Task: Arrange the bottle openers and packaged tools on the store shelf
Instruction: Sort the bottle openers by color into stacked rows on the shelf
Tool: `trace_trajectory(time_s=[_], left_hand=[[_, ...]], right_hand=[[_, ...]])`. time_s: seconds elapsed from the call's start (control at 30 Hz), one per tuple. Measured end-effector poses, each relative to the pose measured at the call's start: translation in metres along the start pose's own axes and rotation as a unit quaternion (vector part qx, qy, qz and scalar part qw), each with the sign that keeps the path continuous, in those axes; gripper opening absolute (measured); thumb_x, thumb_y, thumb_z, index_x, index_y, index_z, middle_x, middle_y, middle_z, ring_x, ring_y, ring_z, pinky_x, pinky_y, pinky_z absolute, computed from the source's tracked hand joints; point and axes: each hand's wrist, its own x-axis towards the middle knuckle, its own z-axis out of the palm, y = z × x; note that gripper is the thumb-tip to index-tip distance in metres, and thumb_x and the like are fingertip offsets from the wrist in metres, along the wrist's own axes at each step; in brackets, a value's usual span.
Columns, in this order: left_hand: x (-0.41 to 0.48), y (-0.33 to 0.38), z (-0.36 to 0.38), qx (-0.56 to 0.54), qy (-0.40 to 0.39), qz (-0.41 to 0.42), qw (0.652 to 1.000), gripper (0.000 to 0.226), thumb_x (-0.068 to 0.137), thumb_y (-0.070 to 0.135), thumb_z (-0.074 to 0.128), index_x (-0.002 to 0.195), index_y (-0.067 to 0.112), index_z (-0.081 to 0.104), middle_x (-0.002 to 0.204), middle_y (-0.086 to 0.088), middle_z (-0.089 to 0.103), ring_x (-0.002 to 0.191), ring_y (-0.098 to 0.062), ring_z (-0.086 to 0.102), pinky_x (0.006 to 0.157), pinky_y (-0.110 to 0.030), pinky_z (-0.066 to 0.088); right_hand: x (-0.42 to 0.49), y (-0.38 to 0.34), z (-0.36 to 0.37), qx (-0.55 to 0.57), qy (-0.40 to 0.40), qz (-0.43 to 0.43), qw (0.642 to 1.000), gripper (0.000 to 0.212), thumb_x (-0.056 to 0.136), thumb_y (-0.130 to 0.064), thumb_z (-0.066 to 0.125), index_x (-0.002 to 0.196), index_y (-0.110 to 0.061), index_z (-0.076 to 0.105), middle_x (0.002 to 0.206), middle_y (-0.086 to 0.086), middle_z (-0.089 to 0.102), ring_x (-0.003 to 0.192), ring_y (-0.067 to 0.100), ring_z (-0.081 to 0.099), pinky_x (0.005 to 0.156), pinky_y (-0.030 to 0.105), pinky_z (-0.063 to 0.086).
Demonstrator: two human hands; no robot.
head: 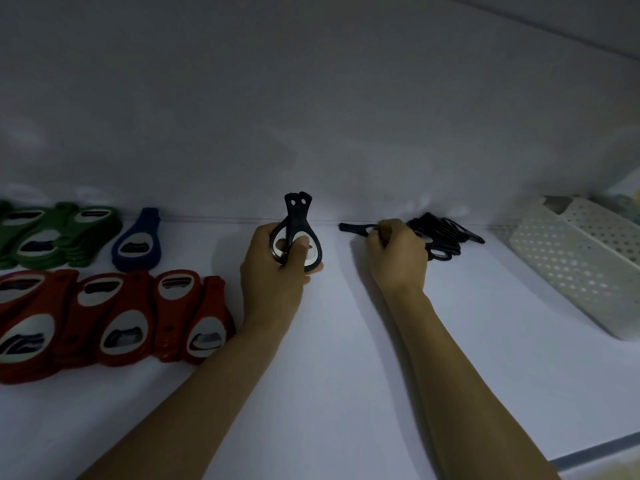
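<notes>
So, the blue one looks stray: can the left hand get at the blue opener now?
Likely yes for reach: only bare shelf lies between the left hand and the blue opener. But it grips black openers, so no free grasp.

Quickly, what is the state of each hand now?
Left hand: holds black openers upright.
Right hand: grips a single opener at the black pile.

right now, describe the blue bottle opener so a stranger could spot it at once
On the white shelf, look left of the left hand. The blue bottle opener lies right of the green openers, behind the red ones; it alone is blue.
</notes>
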Motion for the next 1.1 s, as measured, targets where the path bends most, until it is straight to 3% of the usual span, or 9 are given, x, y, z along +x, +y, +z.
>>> trace_trajectory(time_s=[0.1,0.2,0.3,0.53,0.67,0.8,0.87,1.0,1.1], left_hand=[[0.0,-0.001,0.0,0.004,-0.004,-0.004,1.0,0.018,0.091,0.014,0.061,0.104,0.025,0.053,0.093,0.005,0.064,0.07,-0.019,0.071,0.052,-0.02,0.05],[0.0,-0.001,-0.001,0.026,-0.01,0.0,1.0,0.02,0.091,0.016,0.06,0.109,0.021,0.052,0.096,0.002,0.065,0.071,-0.017,0.071,0.049,-0.018,0.05],[0.0,0.0,-0.001,0.024,-0.017,-0.01,1.0,0.015,0.095,0.018,0.056,0.107,0.022,0.048,0.095,0.005,0.064,0.066,-0.01,0.071,0.048,-0.017,0.049],[0.003,0.001,-0.002,0.042,0.004,-0.017,0.999,0.016,0.098,0.024,0.05,0.111,0.017,0.047,0.095,-0.004,0.066,0.078,-0.015,0.068,0.067,-0.035,0.058],[0.005,0.002,-0.002,0.021,0.013,-0.039,0.999,0.014,0.099,0.021,0.048,0.111,0.017,0.045,0.095,-0.004,0.065,0.077,-0.014,0.067,0.057,-0.023,0.056],[0.004,0.006,-0.003,0.024,0.027,-0.042,0.998,0.016,0.101,0.028,0.039,0.112,0.017,0.044,0.084,0.008,0.059,0.067,0.0,0.059,0.053,-0.012,0.047],[0.004,0.009,-0.003,0.005,0.035,-0.049,0.998,0.022,0.102,0.031,0.034,0.114,0.016,0.045,0.085,0.009,0.058,0.071,-0.001,0.058,0.054,-0.012,0.046],[0.0,0.017,-0.001,-0.066,0.024,-0.06,0.996,0.021,0.1,0.031,0.041,0.111,0.014,0.046,0.084,0.006,0.06,0.058,0.002,0.063,0.049,-0.012,0.048],[-0.002,0.018,-0.001,-0.068,0.009,-0.059,0.996,0.019,0.098,0.027,0.048,0.113,0.015,0.046,0.086,0.005,0.062,0.057,-0.001,0.065,0.052,-0.017,0.052]], right_hand=[[-0.001,-0.005,-0.001,0.002,0.035,-0.012,0.999,0.033,0.097,-0.009,0.04,0.125,-0.006,0.056,0.086,0.017,0.068,0.083,0.034,0.063,0.074,0.044,0.05],[-0.005,-0.011,-0.004,0.074,0.055,-0.011,0.996,0.037,0.097,-0.012,0.042,0.132,-0.008,0.05,0.079,0.008,0.067,0.08,0.028,0.064,0.076,0.042,0.052],[-0.014,-0.028,-0.004,0.154,0.073,-0.069,0.983,0.038,0.095,-0.015,0.047,0.132,-0.009,0.051,0.066,-0.006,0.059,0.064,0.017,0.057,0.069,0.039,0.053],[-0.044,-0.057,0.01,0.126,0.065,-0.253,0.957,0.033,0.088,-0.019,0.052,0.116,-0.012,0.068,0.078,0.006,0.074,0.066,0.025,0.069,0.058,0.039,0.056],[-0.041,-0.055,0.005,0.139,0.093,-0.264,0.95,0.035,0.088,-0.024,0.047,0.113,-0.013,0.069,0.082,0.001,0.074,0.065,0.02,0.068,0.057,0.035,0.055],[-0.043,-0.06,0.002,0.236,-0.103,-0.217,0.942,0.035,0.084,-0.031,0.05,0.109,-0.016,0.071,0.095,-0.005,0.074,0.084,0.01,0.07,0.073,0.038,0.058],[-0.045,-0.064,0.001,0.299,-0.172,-0.182,0.921,0.031,0.084,-0.022,0.053,0.105,-0.012,0.073,0.096,-0.002,0.073,0.087,0.01,0.069,0.076,0.033,0.058],[-0.039,-0.067,-0.012,0.409,-0.217,-0.094,0.881,0.028,0.084,-0.001,0.049,0.089,-0.018,0.071,0.089,0.0,0.073,0.085,0.012,0.07,0.072,0.022,0.055],[-0.037,-0.067,-0.017,0.428,-0.254,-0.063,0.865,0.032,0.088,0.012,0.043,0.092,-0.003,0.07,0.083,0.005,0.071,0.079,0.008,0.069,0.065,0.017,0.052]])
